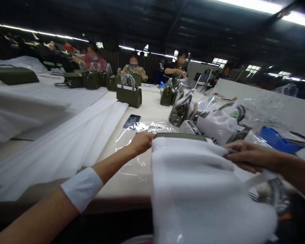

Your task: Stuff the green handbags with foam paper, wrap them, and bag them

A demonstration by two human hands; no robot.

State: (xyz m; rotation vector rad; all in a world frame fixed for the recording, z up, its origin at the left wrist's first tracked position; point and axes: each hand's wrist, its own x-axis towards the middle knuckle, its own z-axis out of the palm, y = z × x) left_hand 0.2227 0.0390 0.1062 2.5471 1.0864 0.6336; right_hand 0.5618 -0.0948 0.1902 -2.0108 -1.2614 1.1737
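Observation:
A white sheet-like wrap (193, 189) hangs over the table's front edge at the lower right, with a dark green edge (181, 136) showing along its top. My left hand (142, 142) is closed on the left end of that green edge. At the right, my right hand (246, 156) is closed on the upper right part of the white wrap. A clear plastic sheet (132, 169) lies on the table by my left hand, and a dark phone (132, 121) rests just behind it.
White foam sheets (73, 142) cover the left of the table. Green handbags (129, 96) stand farther back. Clear plastic, wrapped items and a blue object (279, 139) crowd the right side. Several people sit or stand beyond the table.

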